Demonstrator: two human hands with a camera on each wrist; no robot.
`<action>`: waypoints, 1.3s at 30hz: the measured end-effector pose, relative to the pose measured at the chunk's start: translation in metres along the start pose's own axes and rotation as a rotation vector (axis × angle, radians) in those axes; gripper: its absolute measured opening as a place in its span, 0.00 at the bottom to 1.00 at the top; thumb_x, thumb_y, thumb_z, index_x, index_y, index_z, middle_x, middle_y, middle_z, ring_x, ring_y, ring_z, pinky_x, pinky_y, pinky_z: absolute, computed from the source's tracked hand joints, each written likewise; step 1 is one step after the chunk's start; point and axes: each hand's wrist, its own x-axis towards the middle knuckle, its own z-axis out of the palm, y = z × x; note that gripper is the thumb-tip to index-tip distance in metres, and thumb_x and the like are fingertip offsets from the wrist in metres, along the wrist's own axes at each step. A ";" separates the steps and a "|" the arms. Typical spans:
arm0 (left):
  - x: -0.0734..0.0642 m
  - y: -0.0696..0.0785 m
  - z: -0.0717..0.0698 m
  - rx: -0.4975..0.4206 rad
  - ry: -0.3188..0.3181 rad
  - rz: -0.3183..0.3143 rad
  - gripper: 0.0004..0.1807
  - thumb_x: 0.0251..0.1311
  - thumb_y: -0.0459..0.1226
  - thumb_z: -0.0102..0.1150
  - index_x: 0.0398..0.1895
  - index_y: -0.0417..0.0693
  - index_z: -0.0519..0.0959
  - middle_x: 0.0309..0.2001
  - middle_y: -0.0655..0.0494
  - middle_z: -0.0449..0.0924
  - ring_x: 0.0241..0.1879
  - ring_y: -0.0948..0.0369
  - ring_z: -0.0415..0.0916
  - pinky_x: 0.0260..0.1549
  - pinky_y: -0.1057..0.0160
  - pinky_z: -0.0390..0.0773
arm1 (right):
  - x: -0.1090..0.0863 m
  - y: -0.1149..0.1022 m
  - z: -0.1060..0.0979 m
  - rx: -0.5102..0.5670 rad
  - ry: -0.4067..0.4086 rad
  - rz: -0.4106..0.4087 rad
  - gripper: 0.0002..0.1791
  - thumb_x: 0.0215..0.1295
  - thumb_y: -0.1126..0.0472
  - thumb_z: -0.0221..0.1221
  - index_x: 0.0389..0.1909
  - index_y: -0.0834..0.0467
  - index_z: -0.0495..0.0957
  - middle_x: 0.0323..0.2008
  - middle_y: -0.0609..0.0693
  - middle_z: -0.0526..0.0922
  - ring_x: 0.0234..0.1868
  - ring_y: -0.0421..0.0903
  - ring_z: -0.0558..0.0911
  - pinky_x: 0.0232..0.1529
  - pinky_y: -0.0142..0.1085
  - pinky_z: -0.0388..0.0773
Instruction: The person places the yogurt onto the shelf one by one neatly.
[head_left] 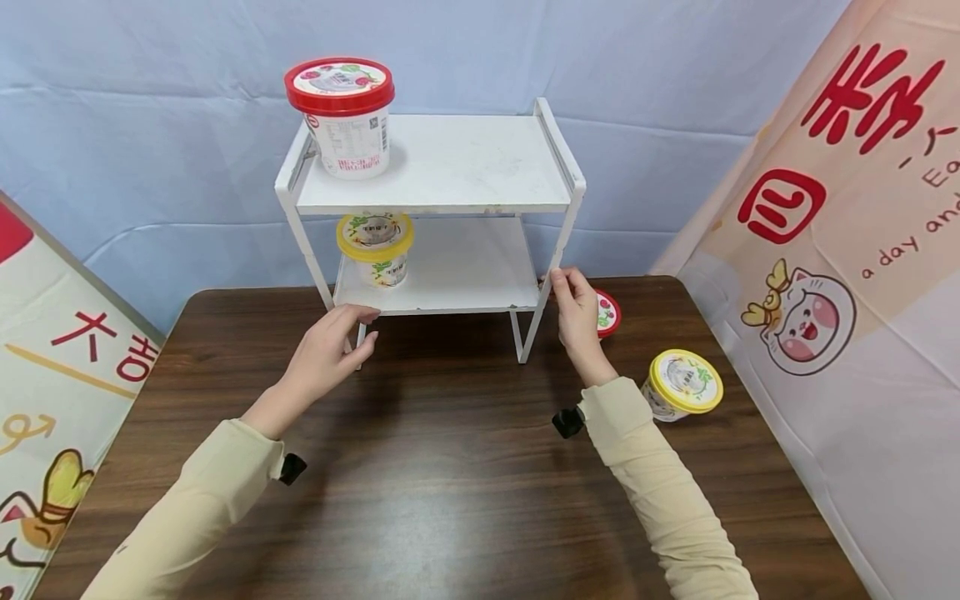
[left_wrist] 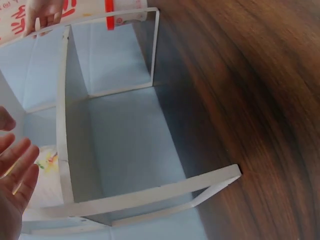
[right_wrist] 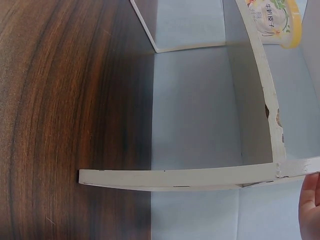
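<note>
Two hands, one white two-shelf rack (head_left: 435,208) and four lidded tubs were in view, two tubs red-lidded and two yellow-lidded. The rack stood towards the far edge of the desk (head_left: 450,467). The right hand (head_left: 576,321) pinched its right front post between thumb and fingers. The left hand (head_left: 326,350), thumb apart and fingers relaxed, held nothing beside the left front leg; whether its fingertips touched the rack I could not tell.

One red-lidded tub (head_left: 348,133) stood at the upper shelf's left edge, and one yellow-lidded tub (head_left: 381,250) near the lower shelf's left edge; each shelf ran on well to the right. The second red-lidded tub (head_left: 609,315), partly hidden by the right hand, sat towards the desk's far right corner, the second yellow-lidded tub (head_left: 684,383) nearer its right edge. Between the forearms, a broad stretch of wood spread forward from the rack's front feet.
</note>
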 end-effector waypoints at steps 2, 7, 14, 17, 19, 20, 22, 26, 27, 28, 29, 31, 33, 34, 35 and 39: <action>-0.002 -0.002 0.000 -0.006 0.000 0.001 0.13 0.51 0.31 0.57 0.43 0.40 0.75 0.37 0.51 0.77 0.32 0.59 0.70 0.30 0.61 0.70 | 0.000 0.000 0.000 0.001 0.002 -0.004 0.14 0.67 0.69 0.47 0.34 0.81 0.69 0.24 0.34 0.76 0.30 0.38 0.72 0.35 0.26 0.70; -0.008 -0.005 -0.001 -0.014 0.005 0.001 0.13 0.53 0.32 0.55 0.43 0.40 0.75 0.38 0.51 0.78 0.36 0.57 0.73 0.29 0.62 0.70 | 0.000 0.000 0.000 -0.018 -0.001 -0.006 0.14 0.67 0.69 0.47 0.34 0.81 0.69 0.24 0.34 0.76 0.30 0.38 0.72 0.35 0.26 0.69; -0.016 -0.009 -0.006 -0.005 0.009 -0.033 0.14 0.52 0.30 0.57 0.44 0.40 0.75 0.37 0.51 0.78 0.36 0.56 0.74 0.29 0.59 0.71 | 0.000 -0.001 0.000 0.000 0.014 0.007 0.11 0.67 0.69 0.48 0.28 0.71 0.73 0.24 0.37 0.77 0.31 0.39 0.73 0.35 0.27 0.70; -0.019 -0.011 -0.009 0.000 0.017 -0.050 0.14 0.51 0.29 0.58 0.43 0.39 0.75 0.37 0.51 0.78 0.37 0.56 0.74 0.29 0.59 0.70 | 0.000 -0.001 0.001 0.017 0.024 0.013 0.12 0.66 0.69 0.48 0.25 0.58 0.75 0.25 0.39 0.77 0.31 0.40 0.73 0.35 0.27 0.71; -0.021 -0.012 -0.011 0.000 0.023 -0.065 0.15 0.50 0.28 0.58 0.44 0.40 0.75 0.37 0.51 0.79 0.36 0.57 0.74 0.29 0.61 0.69 | 0.000 -0.001 0.001 0.017 0.021 0.014 0.12 0.67 0.69 0.48 0.24 0.59 0.75 0.24 0.39 0.77 0.31 0.40 0.73 0.36 0.27 0.71; -0.021 -0.013 -0.012 -0.001 0.025 -0.074 0.15 0.50 0.28 0.58 0.44 0.40 0.76 0.37 0.51 0.79 0.36 0.57 0.74 0.29 0.62 0.69 | 0.000 -0.001 0.001 0.019 0.022 0.016 0.12 0.67 0.69 0.48 0.25 0.59 0.75 0.24 0.39 0.77 0.31 0.40 0.73 0.36 0.27 0.71; -0.022 -0.013 -0.014 0.002 0.032 -0.088 0.14 0.51 0.28 0.57 0.44 0.40 0.76 0.37 0.51 0.79 0.36 0.57 0.73 0.29 0.62 0.68 | 0.000 -0.001 0.001 0.016 0.019 0.016 0.12 0.67 0.69 0.48 0.25 0.62 0.75 0.24 0.38 0.77 0.31 0.40 0.73 0.36 0.27 0.70; -0.021 -0.015 -0.018 0.000 0.057 -0.115 0.13 0.52 0.28 0.57 0.42 0.39 0.75 0.37 0.50 0.78 0.37 0.57 0.74 0.31 0.61 0.69 | 0.000 -0.001 0.001 0.003 0.014 0.016 0.12 0.67 0.68 0.47 0.30 0.75 0.72 0.24 0.36 0.77 0.31 0.39 0.73 0.36 0.28 0.71; -0.021 -0.015 -0.019 0.002 0.066 -0.118 0.13 0.51 0.28 0.57 0.42 0.39 0.75 0.36 0.49 0.78 0.37 0.56 0.74 0.31 0.60 0.69 | 0.000 -0.001 0.001 -0.003 0.011 0.015 0.13 0.67 0.68 0.47 0.32 0.78 0.70 0.24 0.35 0.76 0.31 0.39 0.73 0.36 0.28 0.71; -0.021 -0.016 -0.019 0.003 0.074 -0.123 0.13 0.51 0.28 0.57 0.42 0.39 0.76 0.36 0.49 0.78 0.37 0.56 0.74 0.31 0.61 0.69 | -0.001 -0.001 0.001 -0.008 0.008 0.015 0.14 0.67 0.68 0.47 0.34 0.81 0.69 0.24 0.34 0.76 0.31 0.39 0.73 0.37 0.28 0.71; -0.020 -0.016 -0.020 0.003 0.080 -0.127 0.13 0.51 0.28 0.58 0.42 0.38 0.76 0.36 0.49 0.78 0.36 0.56 0.74 0.31 0.61 0.69 | -0.001 -0.001 0.001 -0.008 0.007 0.015 0.14 0.68 0.68 0.47 0.34 0.81 0.69 0.24 0.34 0.76 0.31 0.39 0.73 0.37 0.28 0.71; -0.020 -0.016 -0.022 0.002 0.088 -0.134 0.13 0.51 0.28 0.58 0.42 0.38 0.76 0.36 0.48 0.78 0.37 0.56 0.74 0.31 0.62 0.68 | -0.001 -0.001 0.000 -0.010 0.005 0.016 0.14 0.68 0.68 0.47 0.35 0.81 0.69 0.24 0.34 0.76 0.31 0.39 0.73 0.37 0.28 0.71; -0.019 -0.016 -0.023 0.002 0.096 -0.137 0.13 0.51 0.28 0.57 0.42 0.38 0.75 0.36 0.48 0.78 0.36 0.56 0.74 0.29 0.62 0.67 | -0.001 -0.001 0.000 -0.011 0.003 0.017 0.14 0.68 0.68 0.47 0.35 0.81 0.69 0.24 0.34 0.76 0.31 0.39 0.72 0.37 0.27 0.71; -0.019 -0.016 -0.024 0.001 0.100 -0.140 0.13 0.52 0.28 0.57 0.42 0.38 0.75 0.36 0.48 0.78 0.36 0.56 0.74 0.29 0.63 0.66 | -0.001 -0.001 0.000 -0.010 0.002 0.017 0.14 0.68 0.68 0.47 0.35 0.80 0.69 0.24 0.35 0.76 0.32 0.39 0.72 0.37 0.27 0.71; -0.019 -0.016 -0.024 -0.001 0.105 -0.142 0.13 0.52 0.27 0.57 0.42 0.38 0.75 0.36 0.48 0.78 0.35 0.57 0.74 0.29 0.63 0.66 | 0.000 -0.001 0.000 -0.008 0.002 0.017 0.14 0.68 0.68 0.47 0.34 0.80 0.69 0.24 0.35 0.76 0.32 0.39 0.72 0.37 0.27 0.71; -0.018 -0.018 -0.026 -0.007 0.125 -0.159 0.13 0.52 0.27 0.57 0.42 0.38 0.75 0.36 0.48 0.78 0.35 0.57 0.73 0.29 0.63 0.67 | 0.000 0.000 0.000 0.009 0.007 0.021 0.11 0.67 0.68 0.48 0.26 0.67 0.74 0.25 0.37 0.77 0.32 0.40 0.73 0.38 0.29 0.72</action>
